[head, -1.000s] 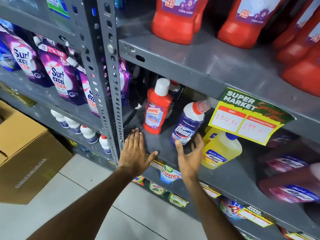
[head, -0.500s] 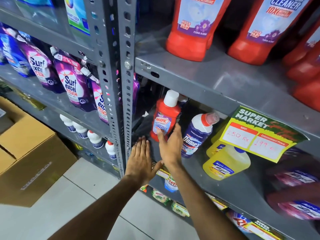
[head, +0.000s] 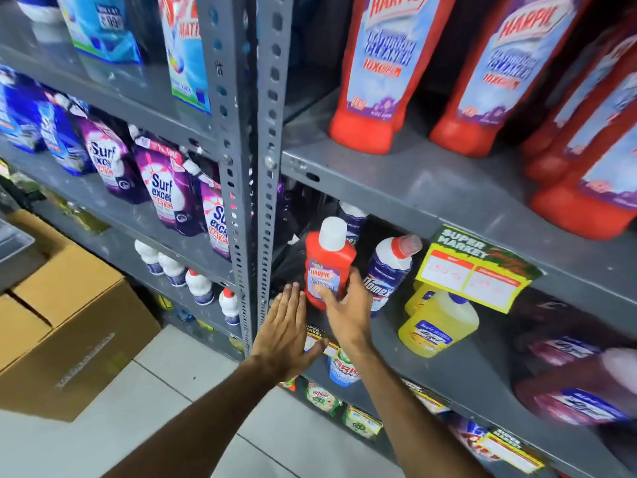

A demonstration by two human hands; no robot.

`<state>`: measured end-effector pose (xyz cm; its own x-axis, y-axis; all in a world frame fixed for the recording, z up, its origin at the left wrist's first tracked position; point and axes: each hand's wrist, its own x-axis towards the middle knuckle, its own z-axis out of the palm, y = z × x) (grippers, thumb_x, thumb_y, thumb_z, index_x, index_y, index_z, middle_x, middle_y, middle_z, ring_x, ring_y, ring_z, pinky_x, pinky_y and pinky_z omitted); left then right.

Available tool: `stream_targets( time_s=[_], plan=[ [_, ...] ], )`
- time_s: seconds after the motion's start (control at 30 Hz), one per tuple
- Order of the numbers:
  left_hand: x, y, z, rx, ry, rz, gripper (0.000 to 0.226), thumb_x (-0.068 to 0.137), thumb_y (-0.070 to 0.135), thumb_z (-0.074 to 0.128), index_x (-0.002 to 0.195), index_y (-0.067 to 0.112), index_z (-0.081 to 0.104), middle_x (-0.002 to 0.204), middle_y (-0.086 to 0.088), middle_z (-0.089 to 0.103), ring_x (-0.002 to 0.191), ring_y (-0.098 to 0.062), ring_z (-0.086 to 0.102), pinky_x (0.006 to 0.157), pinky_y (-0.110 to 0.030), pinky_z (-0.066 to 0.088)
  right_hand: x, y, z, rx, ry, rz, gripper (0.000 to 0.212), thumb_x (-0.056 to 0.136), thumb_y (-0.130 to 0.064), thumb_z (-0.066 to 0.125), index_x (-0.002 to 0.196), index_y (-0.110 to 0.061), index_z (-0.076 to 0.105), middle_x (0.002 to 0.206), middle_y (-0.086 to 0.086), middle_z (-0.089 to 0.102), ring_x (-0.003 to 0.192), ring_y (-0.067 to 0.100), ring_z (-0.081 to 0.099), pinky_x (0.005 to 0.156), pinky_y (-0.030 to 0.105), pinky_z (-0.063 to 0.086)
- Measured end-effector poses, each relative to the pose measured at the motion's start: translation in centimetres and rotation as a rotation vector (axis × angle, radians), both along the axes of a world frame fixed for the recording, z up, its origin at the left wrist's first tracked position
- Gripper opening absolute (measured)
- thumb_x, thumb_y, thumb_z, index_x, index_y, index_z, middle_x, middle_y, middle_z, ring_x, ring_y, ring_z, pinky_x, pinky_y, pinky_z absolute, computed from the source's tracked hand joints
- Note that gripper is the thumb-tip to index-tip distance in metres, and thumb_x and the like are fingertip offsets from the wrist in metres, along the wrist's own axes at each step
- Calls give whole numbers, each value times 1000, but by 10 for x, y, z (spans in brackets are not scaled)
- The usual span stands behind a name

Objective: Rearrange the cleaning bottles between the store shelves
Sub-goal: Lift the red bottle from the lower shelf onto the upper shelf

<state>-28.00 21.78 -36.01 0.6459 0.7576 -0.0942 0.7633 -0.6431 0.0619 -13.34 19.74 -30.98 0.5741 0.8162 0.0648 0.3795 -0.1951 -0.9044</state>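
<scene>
Head view shows your right hand (head: pixel 344 307) wrapping the small red Harpic bottle (head: pixel 329 262) on the middle shelf (head: pixel 458 370). Thumb lies across the label, fingers pass round the right side; whether the grasp is fully tightened cannot be told. Bottle stands upright, base at or near the shelf surface, just left of the tilted Domex bottle (head: pixel 387 270) and near the slotted upright (head: pixel 256 174). Your left hand (head: pixel 287 332) is flat and spread at the shelf edge, holding nothing, fingertips just beside the bottle's base.

Step in hand, as judged: picking this bottle for transfer. Next move calls for a firm close, then a straight lift clear of the shelf above. Mind the Domex bottle at your knuckles and the price tag (head: pixel 477 267) hanging to the right. Large Harpic bottles (head: pixel 377 74) occupy the upper shelf; a likely destination.
</scene>
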Motion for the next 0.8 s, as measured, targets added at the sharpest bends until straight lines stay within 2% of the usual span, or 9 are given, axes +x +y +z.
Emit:
stream_targets(
  time_s=[0.1, 0.17, 0.27, 0.37, 0.43, 0.53, 0.67, 0.77, 0.8],
  plan=[
    [-20, -23, 32, 28, -103, -52, 105, 98, 78, 12, 160, -4, -8, 168, -25, -19, 159, -37, -17, 132, -48, -6, -10, -35, 25, -8, 40, 4, 49, 83, -25, 87, 126, -22, 64, 115, -2, 79, 103, 12, 77, 92, 31, 64],
    [-34, -37, 54, 57, -175, -68, 104, 100, 76, 21, 161, -6, 1, 170, -25, -11, 161, -37, -8, 131, -49, 2, -14, -61, 43, -16, 28, -12, 50, 80, -36, 84, 126, -30, 64, 109, -9, 81, 98, 9, 78, 91, 38, 65],
    [-47, -49, 93, 137, -228, -77, 102, 101, 73, 35, 160, -8, 12, 171, -27, 2, 161, -39, 5, 129, -51, 12, -18, -96, 78, 29, -4, -19, 45, 73, -52, 77, 115, -55, 62, 97, -30, 78, 89, -6, 76, 84, 31, 64],
    [-50, -48, 139, 247, -287, -110, 100, 101, 69, 41, 157, -11, 22, 169, -30, 14, 160, -41, 16, 127, -51, 20, -20, -118, 115, 103, -2, 5, 47, 74, -49, 79, 116, -58, 62, 101, -34, 77, 90, -8, 76, 83, 27, 63],
    [-48, -42, 172, 298, -337, -113, 99, 100, 67, 42, 158, -11, 21, 170, -30, 13, 160, -40, 14, 128, -53, 23, -18, -128, 141, 153, -27, 25, 50, 73, -47, 80, 116, -63, 61, 102, -36, 77, 91, -10, 75, 82, 17, 60],
    [-43, -28, 219, 375, -392, -117, 99, 100, 67, 37, 159, -10, 17, 171, -29, 8, 161, -39, 8, 129, -52, 16, -15, -134, 181, 229, -69, 32, 50, 69, -48, 78, 111, -69, 60, 101, -39, 75, 91, -11, 74, 77, 8, 54],
    [-33, -12, 266, 441, -383, -76, 101, 100, 71, 28, 160, -10, 12, 171, -28, 3, 162, -38, 1, 131, -51, 13, -6, -133, 224, 291, -127, 35, 45, 67, -50, 77, 108, -63, 62, 99, -36, 76, 88, -7, 75, 78, 22, 60],
    [-24, -3, 287, 453, -387, -52, 102, 100, 72, 24, 160, -9, 8, 171, -28, -1, 162, -36, -2, 132, -48, 7, 3, -129, 256, 348, -183, 23, 44, 68, -52, 81, 107, -61, 62, 96, -38, 76, 85, -11, 74, 75, 17, 59],
    [-20, -1, 292, 447, -388, -44, 103, 100, 73, 21, 161, -9, 7, 171, -28, -2, 162, -35, -3, 133, -47, 5, 6, -127, 267, 364, -194, 20, 44, 69, -52, 82, 108, -58, 63, 96, -36, 77, 86, -9, 75, 77, 21, 61]
  ],
)
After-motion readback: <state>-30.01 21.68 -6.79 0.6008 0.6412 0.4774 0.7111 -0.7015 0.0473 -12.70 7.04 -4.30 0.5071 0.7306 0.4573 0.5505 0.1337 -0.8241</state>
